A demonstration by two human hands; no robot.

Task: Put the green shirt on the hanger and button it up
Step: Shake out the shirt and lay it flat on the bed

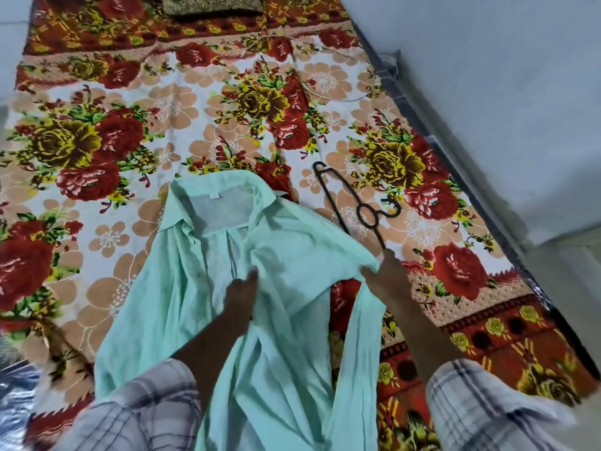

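A pale green shirt (pixel 182 288) lies on the bed with its collar at the far end and its front open. My left hand (pixel 239 302) presses on the shirt's middle, pinching the front edge near the placket. My right hand (pixel 385 271) grips the shirt's right side, bunching the cloth at the shoulder. A black hanger (pixel 354 208) lies flat on the bed just beyond my right hand, its hook pointing right. The lower end of the hanger runs under the cloth by my right fingers.
A floral bedsheet (pixel 130 131) in red, yellow and peach covers the bed. A dark patterned pillow (pixel 211 6) sits at the far end. The bed's right edge (pixel 455 138) meets a grey floor and wall.
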